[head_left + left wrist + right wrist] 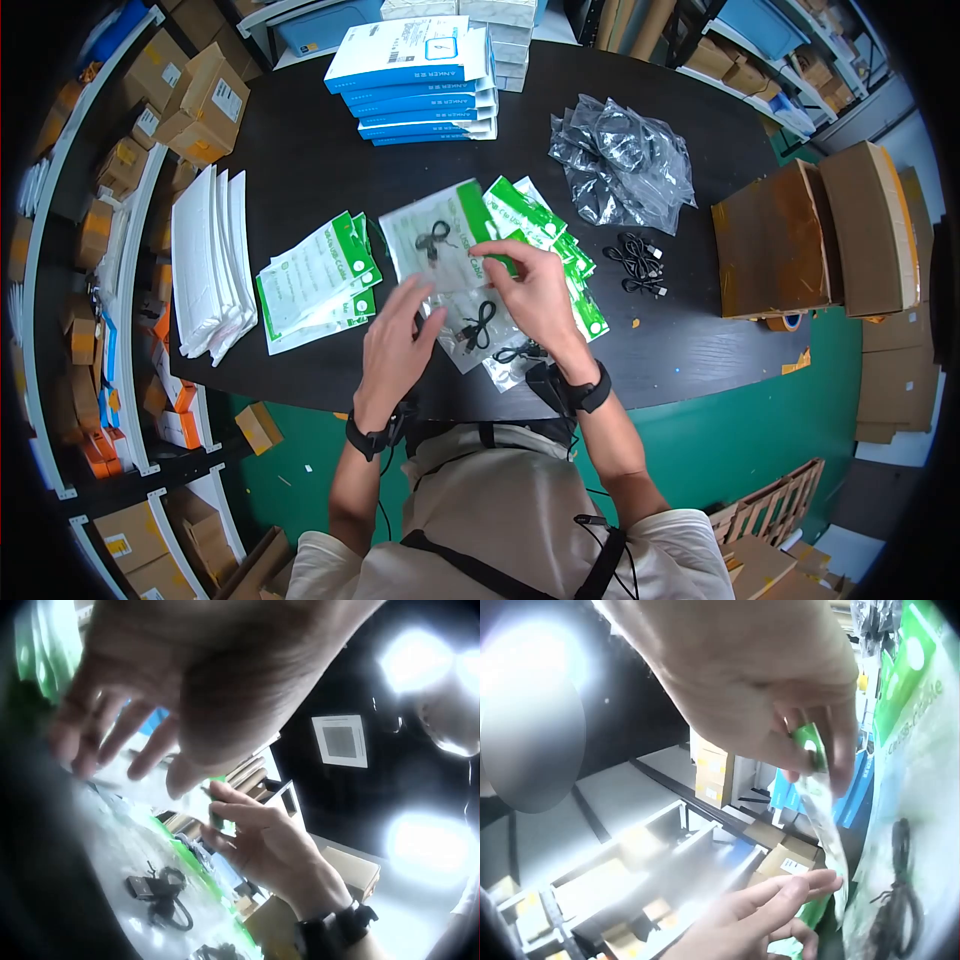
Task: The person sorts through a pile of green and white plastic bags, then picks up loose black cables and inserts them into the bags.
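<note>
A clear bag with a green edge [420,218] and a coiled black cable [436,238] inside lies tilted at the table's middle. My right hand [535,295] pinches its green edge between thumb and fingers; the right wrist view shows the pinched bag [821,817] nearly edge-on. My left hand [397,350] is at the bag's lower left with fingers spread; in the left wrist view the left hand's fingers [112,735] are extended beside the bag, and contact cannot be told. Under both hands lies another bagged cable [478,328].
Green-and-white bags [318,275] lie left, more [540,215] right of middle. White envelopes [212,260] sit far left. Blue-and-white boxes [410,75] are stacked at the back. Grey plastic bags [620,160], loose black cables [637,265] and a cardboard box [775,240] are on the right.
</note>
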The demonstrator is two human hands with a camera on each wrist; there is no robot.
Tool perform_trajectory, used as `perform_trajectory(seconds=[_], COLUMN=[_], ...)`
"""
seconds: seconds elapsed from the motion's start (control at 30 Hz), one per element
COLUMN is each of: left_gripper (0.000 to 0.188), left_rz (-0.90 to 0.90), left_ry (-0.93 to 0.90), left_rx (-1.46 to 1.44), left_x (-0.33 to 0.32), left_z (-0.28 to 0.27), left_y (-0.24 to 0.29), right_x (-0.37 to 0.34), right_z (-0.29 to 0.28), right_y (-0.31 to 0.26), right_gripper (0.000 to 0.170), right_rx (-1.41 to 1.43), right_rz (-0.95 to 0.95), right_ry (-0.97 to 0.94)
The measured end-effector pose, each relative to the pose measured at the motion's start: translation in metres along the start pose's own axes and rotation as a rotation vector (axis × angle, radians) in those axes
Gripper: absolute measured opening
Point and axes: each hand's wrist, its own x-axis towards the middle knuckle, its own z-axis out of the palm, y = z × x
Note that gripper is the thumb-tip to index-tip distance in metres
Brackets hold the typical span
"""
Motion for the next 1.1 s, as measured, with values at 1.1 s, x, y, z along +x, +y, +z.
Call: perform_trajectory(seconds=[1.1], left_gripper=[0.026], left_rz=[-0.339], left_ry=[-0.039], left_rx=[-1.138], left_x=[-0.001], left_z=[-0.024], left_y=[0.023], right_x=[-0.061], right_z=[-0.062], right_y=[-0.012], right_gripper=[0.054], right_rx=[0.626], right_rz=[0.115], right_ry=[0.039])
